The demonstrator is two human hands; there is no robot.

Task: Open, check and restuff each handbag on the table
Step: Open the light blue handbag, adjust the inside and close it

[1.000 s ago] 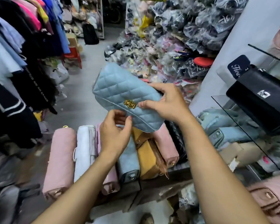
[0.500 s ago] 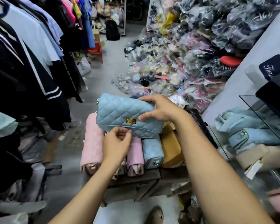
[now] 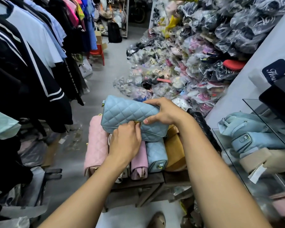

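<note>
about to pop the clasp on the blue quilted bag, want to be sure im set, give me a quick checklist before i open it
1. Bag held steady: ok. The right hand grips the top right of the blue quilted handbag.
2. Fingers at the lock: ok. The left hand sits on the gold clasp, which it mostly covers.
3. Flap closed: ok, it lies flat against the front.
4. Clasp turned or released: cannot tell, the fingers hide it.
5. Support below: ok. The bag is over the row of handbags on the table, with the pink quilted handbag at the left.
6. Stuffing inside: cannot tell, the bag is shut.
</note>
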